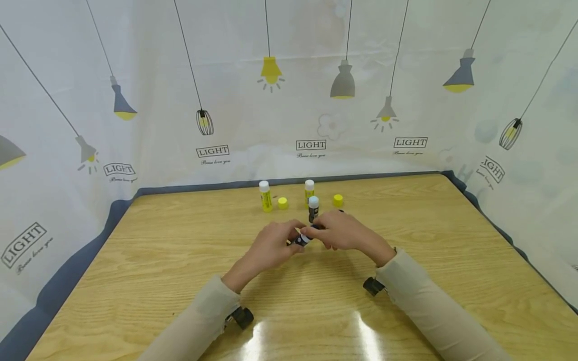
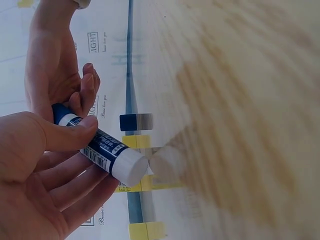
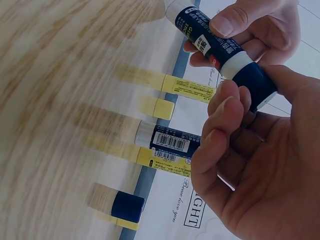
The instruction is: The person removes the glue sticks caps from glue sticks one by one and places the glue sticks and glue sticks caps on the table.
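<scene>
A dark blue glue stick is held slantwise between both hands above the table. My left hand pinches its labelled barrel between thumb and fingers, with the white base pointing down past the fingertips. At the upper end, the thumb and curled fingers of my right hand grip the dark blue cap. A white collar shows between cap and barrel. Just beyond the hands stands a second dark blue glue stick, uncapped with a pale top.
Two uncapped yellow glue sticks stand farther back, one behind the dark blue one. Yellow caps sit near them on the wooden table. A loose dark blue cap lies beyond my right hand. A lamp-printed curtain surrounds the table.
</scene>
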`<state>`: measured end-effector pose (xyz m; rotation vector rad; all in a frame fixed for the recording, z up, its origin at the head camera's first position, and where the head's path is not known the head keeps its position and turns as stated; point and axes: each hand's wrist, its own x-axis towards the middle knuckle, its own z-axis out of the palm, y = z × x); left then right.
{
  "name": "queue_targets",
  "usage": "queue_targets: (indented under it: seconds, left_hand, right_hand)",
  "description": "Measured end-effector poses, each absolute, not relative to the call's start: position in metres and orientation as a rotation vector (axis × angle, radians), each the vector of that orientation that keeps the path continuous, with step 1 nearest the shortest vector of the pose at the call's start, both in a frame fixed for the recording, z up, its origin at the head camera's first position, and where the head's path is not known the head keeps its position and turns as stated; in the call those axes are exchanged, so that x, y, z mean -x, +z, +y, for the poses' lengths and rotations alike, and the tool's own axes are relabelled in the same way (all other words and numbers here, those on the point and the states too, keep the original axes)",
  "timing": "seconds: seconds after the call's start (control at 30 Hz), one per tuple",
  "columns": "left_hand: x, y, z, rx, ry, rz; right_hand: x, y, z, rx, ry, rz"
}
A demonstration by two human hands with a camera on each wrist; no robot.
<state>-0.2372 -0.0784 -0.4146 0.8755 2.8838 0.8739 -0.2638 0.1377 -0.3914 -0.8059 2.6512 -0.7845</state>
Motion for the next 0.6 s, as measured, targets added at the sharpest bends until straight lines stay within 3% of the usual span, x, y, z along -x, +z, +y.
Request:
queue_targets:
  seconds: [0.6]
  left_hand:
    - [0.2401,-0.4143,-0.0799,-0.911,0.767,2.917]
  right_hand:
    - [0.2663,-0.3946,0.1378,0.813,-0.765,2.642]
